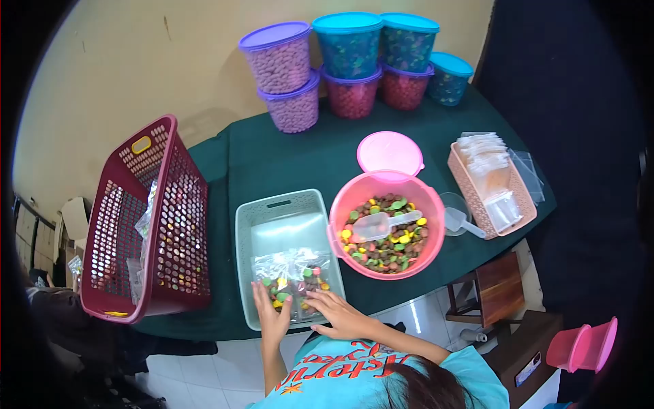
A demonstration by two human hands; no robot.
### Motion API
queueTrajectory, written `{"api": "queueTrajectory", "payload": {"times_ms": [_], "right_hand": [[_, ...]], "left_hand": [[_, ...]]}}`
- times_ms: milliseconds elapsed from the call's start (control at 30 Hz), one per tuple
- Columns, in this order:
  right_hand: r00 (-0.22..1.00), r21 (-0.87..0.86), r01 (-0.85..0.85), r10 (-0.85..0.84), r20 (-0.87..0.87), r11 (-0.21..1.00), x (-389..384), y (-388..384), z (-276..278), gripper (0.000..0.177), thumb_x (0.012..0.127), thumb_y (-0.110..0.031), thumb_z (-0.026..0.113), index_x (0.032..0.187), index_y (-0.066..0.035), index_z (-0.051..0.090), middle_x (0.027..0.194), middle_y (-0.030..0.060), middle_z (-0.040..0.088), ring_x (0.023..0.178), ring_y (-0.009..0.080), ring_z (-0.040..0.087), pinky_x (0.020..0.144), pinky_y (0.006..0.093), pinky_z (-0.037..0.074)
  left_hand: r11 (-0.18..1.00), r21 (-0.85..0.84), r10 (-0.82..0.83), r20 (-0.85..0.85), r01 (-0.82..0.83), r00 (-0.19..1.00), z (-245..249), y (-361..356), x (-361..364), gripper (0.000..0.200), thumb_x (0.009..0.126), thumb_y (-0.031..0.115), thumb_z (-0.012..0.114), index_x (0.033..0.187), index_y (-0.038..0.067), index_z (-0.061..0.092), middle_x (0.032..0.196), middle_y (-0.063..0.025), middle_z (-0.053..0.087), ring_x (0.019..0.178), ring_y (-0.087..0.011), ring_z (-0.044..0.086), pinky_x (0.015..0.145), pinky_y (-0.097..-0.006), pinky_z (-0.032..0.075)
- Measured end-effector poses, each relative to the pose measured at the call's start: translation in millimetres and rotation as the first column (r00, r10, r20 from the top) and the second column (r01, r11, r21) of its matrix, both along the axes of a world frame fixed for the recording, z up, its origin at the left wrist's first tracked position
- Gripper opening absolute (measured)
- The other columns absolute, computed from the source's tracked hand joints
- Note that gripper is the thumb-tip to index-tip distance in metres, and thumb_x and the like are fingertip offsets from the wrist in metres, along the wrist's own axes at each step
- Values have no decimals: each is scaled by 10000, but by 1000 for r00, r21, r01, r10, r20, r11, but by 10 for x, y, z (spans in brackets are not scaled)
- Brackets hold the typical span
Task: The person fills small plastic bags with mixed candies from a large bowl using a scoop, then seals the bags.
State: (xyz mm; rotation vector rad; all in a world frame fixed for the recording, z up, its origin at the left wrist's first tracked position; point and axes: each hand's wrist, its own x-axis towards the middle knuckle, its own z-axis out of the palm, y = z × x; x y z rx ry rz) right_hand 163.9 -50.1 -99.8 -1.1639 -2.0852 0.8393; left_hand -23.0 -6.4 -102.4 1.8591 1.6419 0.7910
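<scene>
Two clear plastic bags of colorful candies lie side by side in a pale grey-green tray (246, 273). My left hand (271, 315) rests at the near left edge of the left bag (273, 278), thumb and fingers apart. Over the near side of the right bag (312, 278) lies my right hand (335, 315), its fingers stretched out and touching the plastic. Right of the tray stands a pink tub (433, 235) of brown, green, yellow and pink candies, with a clear scoop (381, 225) lying on them.
A maroon perforated basket (184, 177) with filled bags stands left. Behind the tub lies a pink lid (390, 153). A peach basket (523, 213) holds plastic bags, beside a second scoop (458, 219). Stacked purple-lidded tubs (279, 65) and teal-lidded tubs (349, 51) line the back.
</scene>
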Motion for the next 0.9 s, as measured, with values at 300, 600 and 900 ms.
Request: {"api": "queueTrajectory", "payload": {"times_ms": [300, 600, 900], "right_hand": [[944, 35, 310, -303, -131, 950, 1166, -863, 199, 363, 769, -197, 596, 1091, -53, 507, 1125, 123, 490, 1082, 294, 413, 929, 392, 323], [788, -66, 592, -594, -161, 803, 2037, -1769, 169, 281, 766, -160, 581, 1012, -30, 542, 1006, 141, 532, 949, 309, 493, 834, 374, 387], [567, -427, 672, -791, -230, 605, 2339, -2205, -2, 230, 795, -74, 531, 990, 49, 534, 907, 170, 594, 850, 245, 589, 732, 339, 452]], "left_hand": [[951, 183, -291, 243, 251, 925, 351, -452, 1107, 385, 747, 90, 613, 1084, -27, 471, 1144, -185, 420, 989, -283, 487, 854, -353, 406], [591, 144, -793, 280, 793, 541, 409, -1162, 2406, 501, 707, 227, 697, 1094, -3, 477, 1119, -165, 460, 1045, -289, 474, 882, -360, 385], [236, 123, -969, 99, 964, 225, 518, -1643, 3189, 836, 578, 438, 760, 1199, 3, 407, 1209, -166, 386, 1106, -314, 405, 915, -402, 346]]}}
